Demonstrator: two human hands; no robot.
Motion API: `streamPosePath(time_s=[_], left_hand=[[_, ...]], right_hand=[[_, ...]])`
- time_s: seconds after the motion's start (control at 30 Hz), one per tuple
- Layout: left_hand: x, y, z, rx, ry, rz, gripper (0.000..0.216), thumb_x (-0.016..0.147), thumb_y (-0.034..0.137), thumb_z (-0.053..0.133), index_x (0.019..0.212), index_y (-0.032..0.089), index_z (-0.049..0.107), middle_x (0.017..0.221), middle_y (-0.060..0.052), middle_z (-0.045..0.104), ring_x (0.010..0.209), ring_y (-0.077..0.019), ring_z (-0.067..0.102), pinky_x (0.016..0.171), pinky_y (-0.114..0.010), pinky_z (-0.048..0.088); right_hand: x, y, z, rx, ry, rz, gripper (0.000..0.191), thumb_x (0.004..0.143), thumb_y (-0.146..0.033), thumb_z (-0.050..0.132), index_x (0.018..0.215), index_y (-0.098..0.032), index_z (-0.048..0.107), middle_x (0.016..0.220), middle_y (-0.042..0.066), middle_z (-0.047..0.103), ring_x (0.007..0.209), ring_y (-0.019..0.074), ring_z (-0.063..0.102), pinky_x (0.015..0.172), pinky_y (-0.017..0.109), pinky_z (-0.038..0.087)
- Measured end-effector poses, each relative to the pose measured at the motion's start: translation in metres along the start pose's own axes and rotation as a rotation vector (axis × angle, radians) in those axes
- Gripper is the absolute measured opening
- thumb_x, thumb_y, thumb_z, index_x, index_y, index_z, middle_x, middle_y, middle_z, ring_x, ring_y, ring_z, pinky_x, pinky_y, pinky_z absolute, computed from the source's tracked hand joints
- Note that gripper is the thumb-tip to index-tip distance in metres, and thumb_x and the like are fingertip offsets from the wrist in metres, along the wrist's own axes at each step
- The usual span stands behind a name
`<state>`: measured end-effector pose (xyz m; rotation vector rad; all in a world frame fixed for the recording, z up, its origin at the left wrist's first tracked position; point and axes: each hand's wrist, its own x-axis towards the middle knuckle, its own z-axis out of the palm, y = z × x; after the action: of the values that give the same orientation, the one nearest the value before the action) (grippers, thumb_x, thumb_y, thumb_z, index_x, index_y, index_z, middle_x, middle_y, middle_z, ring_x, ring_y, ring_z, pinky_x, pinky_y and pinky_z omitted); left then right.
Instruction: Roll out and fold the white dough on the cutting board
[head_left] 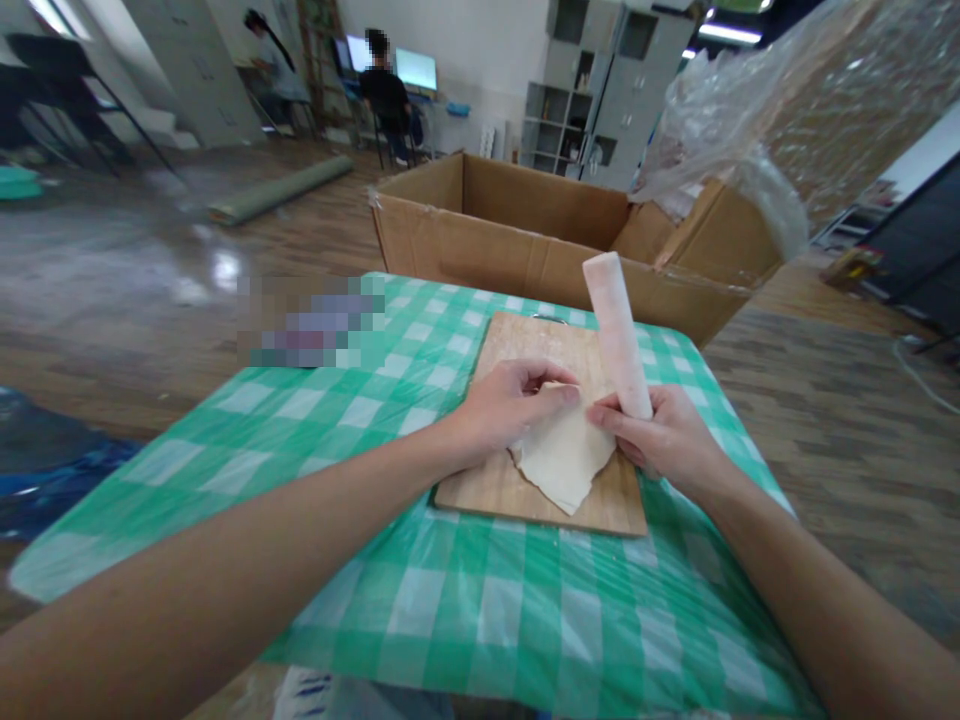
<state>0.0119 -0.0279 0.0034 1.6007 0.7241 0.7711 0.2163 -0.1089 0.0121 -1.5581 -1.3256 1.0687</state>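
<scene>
A flattened sheet of pale dough (564, 455) lies folded on a wooden cutting board (517, 490) on a table with a green-and-white checked cloth (420, 590). My left hand (504, 405) pinches the upper edge of the dough with curled fingers. My right hand (660, 435) is closed round the lower end of a pale pink rolling pin (616, 330), which stands tilted upright over the board; its index finger also touches the dough's edge.
A large open cardboard box (525, 235) sits just beyond the table's far edge, with crumpled clear plastic (757, 120) above its right side. Wooden floor surrounds the table. People sit at desks with monitors far back.
</scene>
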Motion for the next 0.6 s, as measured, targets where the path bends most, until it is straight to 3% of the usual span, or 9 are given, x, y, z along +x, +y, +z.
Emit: streamPosePath(time_s=[0.1,0.2,0.3,0.4,0.6], left_hand=[[-0.001,0.000,0.000,0.013,-0.019,-0.009,0.024,0.087,0.039,0.074,0.097,0.017,0.079,0.100,-0.007,0.077,0.088,-0.0204,0.067,0.072,-0.029,0.049],[0.001,-0.005,-0.001,-0.106,0.063,-0.024,0.024,0.087,0.040,0.074,0.094,0.017,0.075,0.094,-0.005,0.075,0.083,-0.0178,0.065,0.071,-0.028,0.049],[0.004,-0.011,-0.002,-0.243,0.144,-0.061,0.024,0.085,0.040,0.075,0.094,0.019,0.068,0.089,-0.002,0.071,0.080,-0.0160,0.063,0.071,-0.027,0.049],[0.004,-0.011,-0.001,-0.328,0.136,-0.112,0.024,0.084,0.037,0.076,0.094,0.019,0.064,0.085,-0.001,0.068,0.076,-0.0149,0.062,0.067,-0.026,0.047],[0.001,-0.001,-0.002,-0.341,0.113,-0.125,0.010,0.084,0.028,0.070,0.087,0.019,0.067,0.081,-0.001,0.067,0.074,-0.0143,0.062,0.064,-0.025,0.047]], right_hand=[[-0.001,-0.001,0.000,0.026,0.000,0.001,0.036,0.080,-0.051,0.081,0.076,-0.017,0.070,0.043,-0.007,0.044,0.036,0.0081,0.036,0.034,0.023,0.022],[0.000,-0.002,-0.004,0.102,0.006,0.009,0.039,0.081,-0.052,0.080,0.069,-0.019,0.063,0.041,-0.007,0.043,0.034,0.0079,0.034,0.033,0.023,0.022],[0.001,-0.003,-0.006,0.179,0.032,-0.015,0.036,0.078,-0.050,0.085,0.080,-0.018,0.068,0.043,-0.009,0.044,0.034,0.0078,0.035,0.033,0.023,0.024],[0.003,-0.004,-0.005,0.217,0.088,-0.036,0.042,0.071,-0.048,0.091,0.091,-0.017,0.071,0.048,-0.008,0.050,0.036,0.0074,0.037,0.032,0.023,0.026],[0.004,-0.001,-0.001,0.086,0.262,-0.087,0.039,0.067,-0.048,0.093,0.081,-0.018,0.072,0.051,-0.004,0.054,0.039,0.0093,0.042,0.034,0.025,0.029]])
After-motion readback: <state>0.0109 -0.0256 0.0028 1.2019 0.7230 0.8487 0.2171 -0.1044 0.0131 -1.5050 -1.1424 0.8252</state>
